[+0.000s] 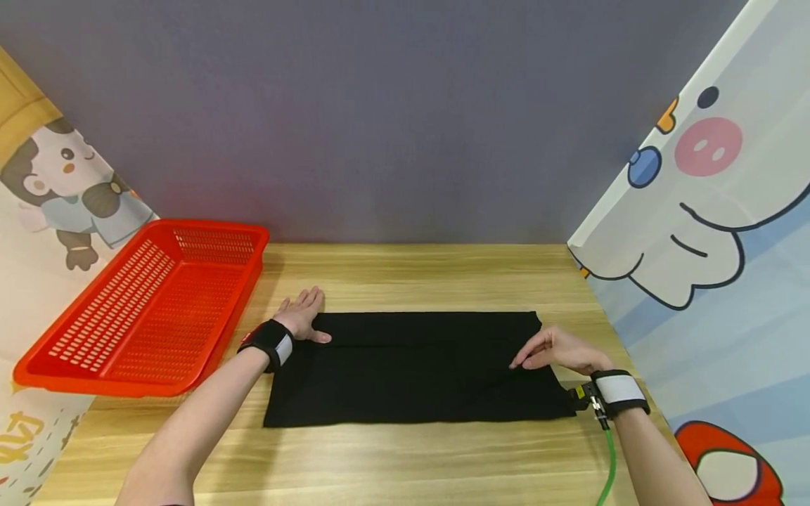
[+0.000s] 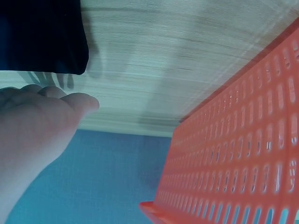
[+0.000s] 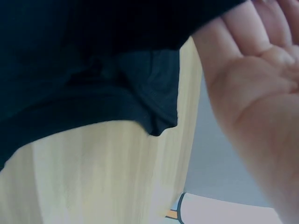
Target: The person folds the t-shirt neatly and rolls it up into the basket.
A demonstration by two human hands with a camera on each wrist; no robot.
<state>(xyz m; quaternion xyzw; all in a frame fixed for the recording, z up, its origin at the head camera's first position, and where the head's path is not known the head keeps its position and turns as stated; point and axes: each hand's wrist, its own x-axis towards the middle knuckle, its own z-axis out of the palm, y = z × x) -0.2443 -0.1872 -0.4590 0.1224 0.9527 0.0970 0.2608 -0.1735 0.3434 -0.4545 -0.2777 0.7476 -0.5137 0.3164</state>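
Nearest the camera in the right wrist view, my right hand pinches the black cloth near its right edge. My left hand, fingers straight, rests at its upper-left corner, apparently against sliding. The cloth spreads between both, lower centre of the head view; a red basket stands left.

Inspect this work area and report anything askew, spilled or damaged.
The black cloth looks slightly askew at its right end, by the right hand: that edge is wavy and uneven, while its front edge runs nearly straight. I see nothing spilled, and no damage on the red basket.
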